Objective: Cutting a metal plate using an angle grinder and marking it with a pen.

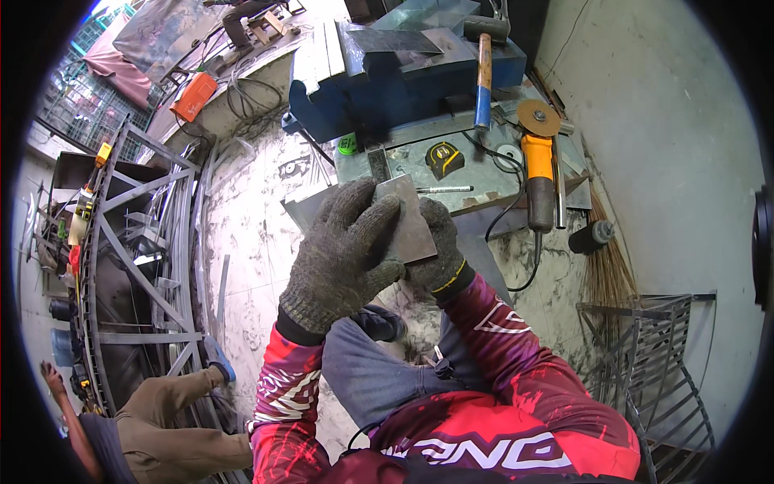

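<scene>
A small grey sheet-metal plate [409, 226] is held up in front of my lap, tilted, between both gloved hands. My left hand [343, 246], in a dark knit work glove, lies over the plate's left side with its fingers bent on it. From the right, my right hand [438, 242], gloved too, grips the other edge; most of its fingers are hidden behind the plate. Just beyond the hands, a marker pen [445, 189] and a black and yellow tape measure [443, 160] rest on the metal-topped bench [355, 167].
An orange angle grinder [538, 165] with its cord lies at the bench's right. A hammer [484, 73] leans on the blue machine [355, 101] behind. Metal frames [145, 298] stand at left, near another person [173, 411]. A black bottle [591, 236] and slatted rack [665, 363] are at right.
</scene>
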Action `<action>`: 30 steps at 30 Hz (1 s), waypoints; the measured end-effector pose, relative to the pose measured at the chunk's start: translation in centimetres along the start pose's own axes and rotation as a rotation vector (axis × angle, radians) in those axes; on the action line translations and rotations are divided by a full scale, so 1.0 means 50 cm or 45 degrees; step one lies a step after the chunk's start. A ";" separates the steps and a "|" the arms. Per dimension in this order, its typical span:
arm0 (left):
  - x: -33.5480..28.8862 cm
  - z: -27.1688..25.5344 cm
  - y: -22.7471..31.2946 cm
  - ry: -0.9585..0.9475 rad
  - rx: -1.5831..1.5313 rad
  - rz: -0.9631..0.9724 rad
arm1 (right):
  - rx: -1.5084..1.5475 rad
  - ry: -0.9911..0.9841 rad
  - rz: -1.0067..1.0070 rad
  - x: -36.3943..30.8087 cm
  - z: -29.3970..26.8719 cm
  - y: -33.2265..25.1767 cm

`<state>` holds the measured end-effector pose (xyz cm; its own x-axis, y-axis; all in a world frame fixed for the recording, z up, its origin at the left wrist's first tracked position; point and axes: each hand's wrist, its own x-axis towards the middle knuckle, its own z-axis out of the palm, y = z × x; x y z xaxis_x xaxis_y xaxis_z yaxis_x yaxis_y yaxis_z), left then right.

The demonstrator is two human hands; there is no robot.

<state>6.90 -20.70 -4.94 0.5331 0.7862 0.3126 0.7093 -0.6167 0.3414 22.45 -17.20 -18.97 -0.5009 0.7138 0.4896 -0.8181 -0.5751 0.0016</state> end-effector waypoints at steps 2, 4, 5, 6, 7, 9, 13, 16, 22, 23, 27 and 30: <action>0.000 -0.007 -0.002 0.003 -0.001 0.006 | 0.030 0.049 0.002 0.002 0.008 0.006; 0.002 -0.020 0.002 -0.019 0.023 0.000 | 0.057 0.099 0.003 0.003 0.018 0.010; 0.001 -0.023 -0.002 -0.019 0.023 -0.001 | 0.058 0.100 0.004 0.003 0.025 0.013; -0.001 -0.027 -0.006 0.008 0.044 0.049 | 0.062 0.132 -0.020 0.004 0.033 0.017; -0.001 -0.030 -0.007 0.035 0.064 0.101 | 0.065 0.164 -0.046 0.003 0.038 0.018; 0.005 -0.034 -0.001 0.023 0.068 0.114 | -0.028 0.124 -0.035 -0.007 0.017 0.015; 0.003 -0.029 -0.002 -0.013 0.154 0.128 | -0.123 0.173 -0.060 -0.014 -0.001 0.019; 0.000 -0.026 0.001 0.025 0.135 0.035 | -1.091 0.242 -0.097 -0.015 0.043 0.014; -0.037 -0.023 -0.015 0.025 0.006 -0.131 | 0.071 -0.013 0.016 0.013 0.026 0.028; -0.042 -0.021 -0.017 0.027 -0.021 -0.121 | -0.075 -0.129 -0.003 0.015 0.024 0.030; -0.042 -0.027 -0.017 0.082 0.012 -0.077 | 0.196 0.046 0.044 0.003 0.032 0.030; -0.040 -0.029 -0.024 0.095 0.072 0.007 | 0.104 0.217 0.040 -0.010 0.014 0.025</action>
<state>4.29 -21.59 -4.69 0.5026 0.7763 0.3805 0.7326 -0.6161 0.2893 21.88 -18.54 -18.62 -0.5725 0.7482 0.3354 -0.7788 -0.6241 0.0628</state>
